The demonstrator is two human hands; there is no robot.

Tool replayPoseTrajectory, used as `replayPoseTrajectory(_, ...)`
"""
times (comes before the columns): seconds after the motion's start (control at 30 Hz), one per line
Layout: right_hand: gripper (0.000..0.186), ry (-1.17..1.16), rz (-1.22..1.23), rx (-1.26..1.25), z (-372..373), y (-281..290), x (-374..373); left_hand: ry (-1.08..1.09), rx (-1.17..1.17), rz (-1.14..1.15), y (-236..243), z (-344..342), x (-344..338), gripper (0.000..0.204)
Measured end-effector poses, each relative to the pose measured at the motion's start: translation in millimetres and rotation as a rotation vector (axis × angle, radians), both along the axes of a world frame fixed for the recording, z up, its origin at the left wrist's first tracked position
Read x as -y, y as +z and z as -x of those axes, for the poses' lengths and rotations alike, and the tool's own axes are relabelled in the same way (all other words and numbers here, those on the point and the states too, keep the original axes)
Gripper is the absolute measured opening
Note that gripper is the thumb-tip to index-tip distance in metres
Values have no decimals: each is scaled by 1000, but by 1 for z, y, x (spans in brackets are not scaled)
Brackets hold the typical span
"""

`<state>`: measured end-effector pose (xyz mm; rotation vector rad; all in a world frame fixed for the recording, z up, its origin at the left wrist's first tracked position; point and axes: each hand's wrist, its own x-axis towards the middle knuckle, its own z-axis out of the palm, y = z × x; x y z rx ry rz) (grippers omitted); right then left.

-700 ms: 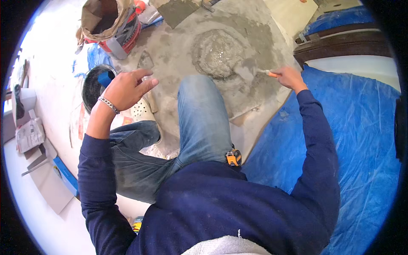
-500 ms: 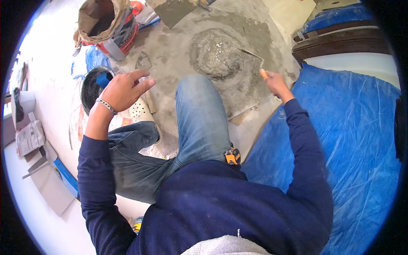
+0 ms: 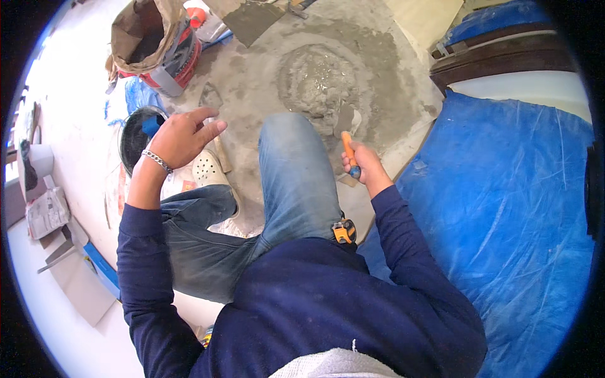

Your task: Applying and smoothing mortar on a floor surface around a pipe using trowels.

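My right hand (image 3: 365, 162) is closed round the orange handle of a trowel (image 3: 347, 143), whose blade touches the near right edge of a mound of wet grey mortar (image 3: 321, 79). The mound lies on the floor in a round wet patch, beyond my raised knee. My left hand (image 3: 188, 137), with a chain bracelet at the wrist, hovers left of the knee. Its fingers are loosely bent and apart, with nothing seen in them. Close to its left stands a black bucket (image 3: 130, 142) with a blue thing inside.
A red bucket (image 3: 183, 79) with an open brown paper bag (image 3: 142, 38) stands at the far left. Another trowel (image 3: 217, 126) lies on the floor beside my pale clog (image 3: 208, 169). A blue plastic sheet (image 3: 498, 201) covers the right side, below a dark wooden frame (image 3: 504, 60).
My right hand has drawn the trowel toward me and leftward, from the mound's right side to its near edge. The mound looks flatter and less watery. My left hand has barely moved.
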<state>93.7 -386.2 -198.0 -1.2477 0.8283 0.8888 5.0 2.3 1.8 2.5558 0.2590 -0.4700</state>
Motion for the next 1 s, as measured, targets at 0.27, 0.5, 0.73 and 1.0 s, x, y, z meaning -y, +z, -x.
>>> replayPoseTrajectory(0.27, 41, 858, 687, 842, -37, -7, 71, 21, -17, 20, 0, 0, 0, 49)
replayPoseTrajectory(0.5, 48, 1531, 726, 737, -82, 36, 87, 37, 10, 14, -1, 9, -4, 49)
replayPoseTrajectory(0.73, 36, 1558, 918, 709, -133, 50, 89, -4, 33, 25, -4, 7, -3, 48)
replayPoseTrajectory(1.0, 38, 1358, 974, 837, -115, 69, 93, 26, 33, 20, -1, 14, -7, 49)
